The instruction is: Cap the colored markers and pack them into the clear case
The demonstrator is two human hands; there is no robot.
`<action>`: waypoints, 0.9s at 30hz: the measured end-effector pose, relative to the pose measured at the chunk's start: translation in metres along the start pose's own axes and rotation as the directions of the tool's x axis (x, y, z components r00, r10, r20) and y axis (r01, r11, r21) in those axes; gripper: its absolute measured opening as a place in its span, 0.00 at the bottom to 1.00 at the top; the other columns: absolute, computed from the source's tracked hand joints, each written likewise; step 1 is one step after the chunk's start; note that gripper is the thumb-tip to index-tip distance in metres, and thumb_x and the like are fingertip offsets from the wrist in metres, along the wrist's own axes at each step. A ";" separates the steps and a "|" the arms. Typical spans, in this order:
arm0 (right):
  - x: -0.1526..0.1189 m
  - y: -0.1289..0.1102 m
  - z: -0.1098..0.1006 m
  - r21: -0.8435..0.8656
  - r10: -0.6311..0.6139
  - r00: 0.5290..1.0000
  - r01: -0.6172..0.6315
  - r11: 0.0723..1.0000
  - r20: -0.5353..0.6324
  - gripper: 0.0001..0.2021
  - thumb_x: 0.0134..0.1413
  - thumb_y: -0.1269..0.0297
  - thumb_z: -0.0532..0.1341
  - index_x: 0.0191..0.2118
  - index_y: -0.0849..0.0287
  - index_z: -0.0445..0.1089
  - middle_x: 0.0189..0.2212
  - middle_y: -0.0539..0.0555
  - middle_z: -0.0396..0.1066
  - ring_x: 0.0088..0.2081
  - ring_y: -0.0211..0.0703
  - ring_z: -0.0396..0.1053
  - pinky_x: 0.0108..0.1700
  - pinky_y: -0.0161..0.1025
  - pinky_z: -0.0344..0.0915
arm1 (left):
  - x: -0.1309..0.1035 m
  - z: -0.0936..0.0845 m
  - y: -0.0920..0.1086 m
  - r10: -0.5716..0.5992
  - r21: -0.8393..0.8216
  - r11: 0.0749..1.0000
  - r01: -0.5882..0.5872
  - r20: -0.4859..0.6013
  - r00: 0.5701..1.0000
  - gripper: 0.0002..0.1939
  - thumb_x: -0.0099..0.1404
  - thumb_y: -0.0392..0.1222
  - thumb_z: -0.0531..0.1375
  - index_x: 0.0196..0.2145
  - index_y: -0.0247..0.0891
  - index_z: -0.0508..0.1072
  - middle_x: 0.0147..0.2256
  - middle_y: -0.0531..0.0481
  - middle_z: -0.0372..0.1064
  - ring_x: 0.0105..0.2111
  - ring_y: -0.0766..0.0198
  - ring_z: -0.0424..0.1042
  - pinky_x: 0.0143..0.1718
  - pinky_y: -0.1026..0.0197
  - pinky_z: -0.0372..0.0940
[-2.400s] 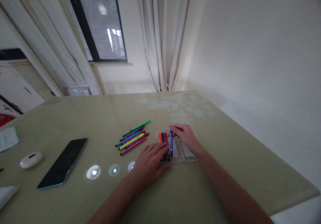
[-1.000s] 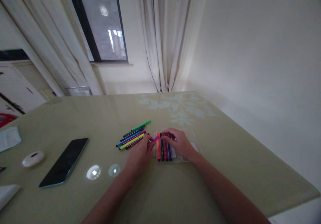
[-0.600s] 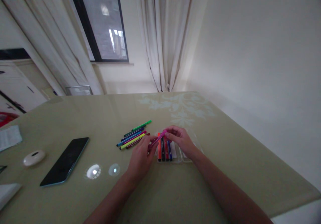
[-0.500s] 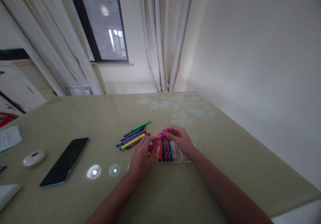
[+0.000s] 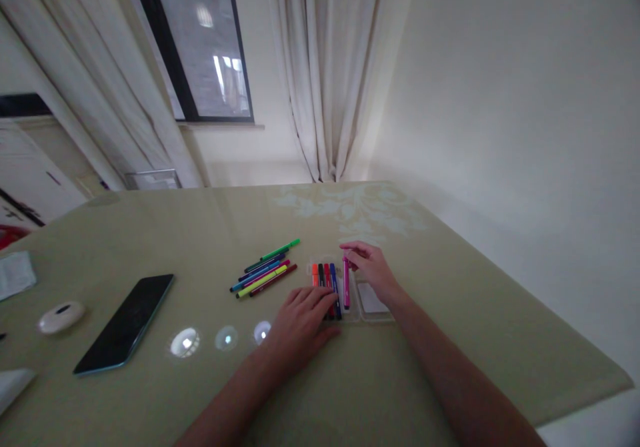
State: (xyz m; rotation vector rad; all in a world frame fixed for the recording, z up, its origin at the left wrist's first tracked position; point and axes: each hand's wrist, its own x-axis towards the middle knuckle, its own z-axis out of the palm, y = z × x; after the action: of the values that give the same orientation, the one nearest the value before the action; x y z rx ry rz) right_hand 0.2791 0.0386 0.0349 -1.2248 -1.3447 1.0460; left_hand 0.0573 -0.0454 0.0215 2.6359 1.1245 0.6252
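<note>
Head view shows curtains (image 5: 320, 67) behind a table (image 5: 175, 233), right grip (image 5: 371, 268) pinching pink marker (image 5: 347, 290), left grip (image 5: 303, 313) spread.

Window (image 5: 205, 43): dark frame, grey pane; I see bright patches in the glass.
Sill (image 5: 225, 125): a narrow ledge just beneath the window.
Curtains (image 5: 325, 67): pale, in long folds, on either side of the window.
Wall (image 5: 520, 100): plain and off-white to my right, shaded low down.
Table (image 5: 150, 233): greenish and glossy, a pale leaf pattern (image 5: 350, 212) near its far edge.
Cabinet (image 5: 35, 167): white, at my far left; a dark object (image 5: 23, 105) above it that I can't identify.
Light: dim on my feed, with round glints (image 5: 185, 342) on the table.
</note>
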 end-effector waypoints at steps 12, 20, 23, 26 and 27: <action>-0.001 0.012 0.003 -0.312 -0.090 0.988 0.125 0.942 0.126 0.12 0.58 0.59 0.63 0.42 0.57 0.80 0.31 0.54 0.80 0.33 0.45 0.76 0.39 0.42 0.72 | 0.001 -0.007 0.001 -0.044 0.070 0.997 0.040 0.055 0.998 0.28 0.71 0.42 0.63 0.65 0.52 0.63 0.59 0.46 0.69 0.57 0.50 0.68 0.57 0.45 0.63; 0.000 0.013 -0.001 -0.384 -0.118 0.974 0.185 0.904 0.193 0.08 0.58 0.62 0.65 0.40 0.57 0.80 0.34 0.56 0.82 0.36 0.47 0.78 0.42 0.43 0.72 | 0.001 -0.005 0.000 -0.031 0.120 0.993 0.021 0.081 0.996 0.29 0.70 0.39 0.62 0.66 0.54 0.64 0.61 0.44 0.66 0.58 0.48 0.66 0.58 0.44 0.62; -0.001 0.015 0.000 -0.459 -0.135 0.970 0.216 0.862 0.202 0.07 0.59 0.63 0.65 0.40 0.58 0.80 0.34 0.56 0.81 0.35 0.45 0.77 0.41 0.41 0.71 | 0.002 -0.006 0.001 -0.036 0.135 0.991 0.024 0.084 0.996 0.28 0.71 0.40 0.61 0.66 0.53 0.64 0.61 0.44 0.65 0.59 0.48 0.65 0.58 0.44 0.62; -0.003 0.012 0.002 -0.526 -0.151 0.966 0.242 0.815 0.211 0.05 0.59 0.66 0.66 0.39 0.59 0.79 0.33 0.54 0.80 0.33 0.42 0.75 0.38 0.38 0.69 | 0.002 -0.007 0.003 -0.034 0.151 0.988 0.019 0.096 0.995 0.26 0.73 0.41 0.60 0.66 0.52 0.64 0.61 0.44 0.65 0.59 0.48 0.65 0.58 0.44 0.62; -0.004 0.011 0.002 -0.538 -0.154 0.965 0.246 0.806 0.211 0.04 0.59 0.67 0.66 0.39 0.59 0.79 0.32 0.54 0.80 0.32 0.42 0.74 0.38 0.37 0.68 | 0.002 -0.007 0.003 -0.031 0.158 0.987 0.015 0.099 0.995 0.26 0.73 0.41 0.60 0.66 0.52 0.64 0.61 0.44 0.65 0.59 0.49 0.65 0.58 0.44 0.62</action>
State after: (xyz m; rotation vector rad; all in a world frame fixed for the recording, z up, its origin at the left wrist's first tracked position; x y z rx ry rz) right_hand 0.2783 0.0361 0.0236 -1.3959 -1.9542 0.6130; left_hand 0.0569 -0.0462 0.0294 2.7457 1.2180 0.4087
